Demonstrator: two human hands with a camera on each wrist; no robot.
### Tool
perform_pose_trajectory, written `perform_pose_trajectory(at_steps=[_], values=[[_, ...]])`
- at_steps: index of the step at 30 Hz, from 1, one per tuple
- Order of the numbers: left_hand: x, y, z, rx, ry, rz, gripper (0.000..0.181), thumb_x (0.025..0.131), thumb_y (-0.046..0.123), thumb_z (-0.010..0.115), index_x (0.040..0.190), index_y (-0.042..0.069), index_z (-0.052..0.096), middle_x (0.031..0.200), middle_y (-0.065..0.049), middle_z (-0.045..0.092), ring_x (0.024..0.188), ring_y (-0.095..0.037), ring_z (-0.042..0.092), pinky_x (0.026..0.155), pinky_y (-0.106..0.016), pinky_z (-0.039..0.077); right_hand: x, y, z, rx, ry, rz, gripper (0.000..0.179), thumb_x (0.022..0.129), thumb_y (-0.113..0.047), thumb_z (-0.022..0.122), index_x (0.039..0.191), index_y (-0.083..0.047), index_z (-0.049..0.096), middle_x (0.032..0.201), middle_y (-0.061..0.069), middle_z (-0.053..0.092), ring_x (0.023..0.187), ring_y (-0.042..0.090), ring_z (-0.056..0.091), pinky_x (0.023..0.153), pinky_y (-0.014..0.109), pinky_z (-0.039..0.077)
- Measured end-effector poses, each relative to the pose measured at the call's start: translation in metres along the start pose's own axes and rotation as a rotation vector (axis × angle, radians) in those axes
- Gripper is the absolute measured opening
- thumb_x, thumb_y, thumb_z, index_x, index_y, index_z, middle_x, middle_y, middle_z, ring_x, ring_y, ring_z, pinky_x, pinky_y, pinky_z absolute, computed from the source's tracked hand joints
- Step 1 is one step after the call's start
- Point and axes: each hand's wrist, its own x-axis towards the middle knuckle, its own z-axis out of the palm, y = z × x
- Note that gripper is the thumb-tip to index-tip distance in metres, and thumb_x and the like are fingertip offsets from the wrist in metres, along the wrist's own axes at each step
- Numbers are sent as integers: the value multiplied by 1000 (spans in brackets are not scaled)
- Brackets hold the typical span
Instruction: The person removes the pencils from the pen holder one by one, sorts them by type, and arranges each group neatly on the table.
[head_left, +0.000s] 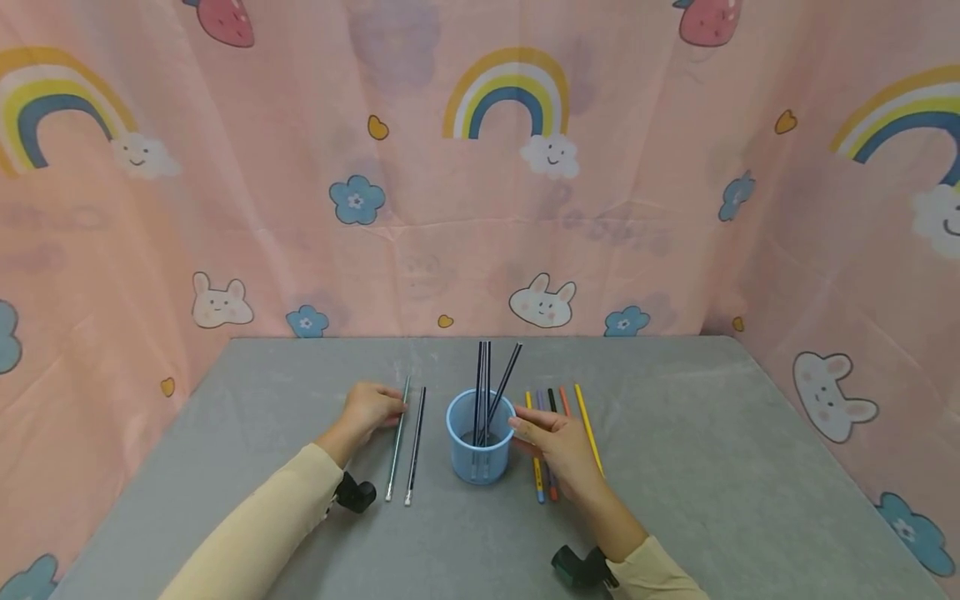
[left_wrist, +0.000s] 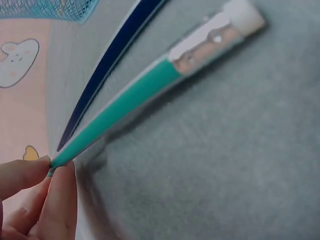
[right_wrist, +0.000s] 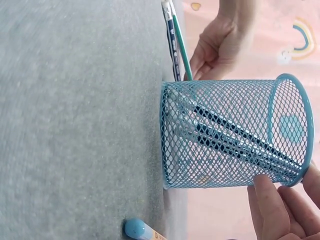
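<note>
My left hand (head_left: 371, 410) pinches a green pencil (head_left: 397, 442) near its far end, between thumb and fingers. In the left wrist view the pencil's white eraser (left_wrist: 243, 17) and metal band point away from the hand. A dark blue pencil (head_left: 416, 446) lies on the table just right of it. The light blue mesh pen cup (head_left: 480, 462) stands upright in the middle, with three dark pencils (head_left: 486, 383) leaning in it. With thumb at the rim and fingers against the mesh side, my right hand (head_left: 564, 446) holds the cup.
Several coloured pencils (head_left: 588, 421), yellow, purple, black and orange among them, lie right of the cup, partly beneath the right hand. The grey table (head_left: 712, 467) ends at a pink printed curtain (head_left: 465, 250) behind and at the sides.
</note>
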Motion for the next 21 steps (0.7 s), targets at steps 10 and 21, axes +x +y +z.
perform_pose_trajectory(at_steps=[10,21], values=[[1,-4,0,45,17,17,20,85,-3,70,104,-9,70,107,-24,68,76,-16,68,70,-26,62,0,0,1,19,-1,13,30,92,-6,69,120,3,69,126,20,68,109,26,71,87,36,59],[-3,0,6,191,70,76,21,83,-2,69,102,-9,73,97,-24,73,60,-10,62,56,-21,57,0,0,1,29,9,8,30,92,-5,68,121,4,68,126,21,68,110,27,70,86,35,59]])
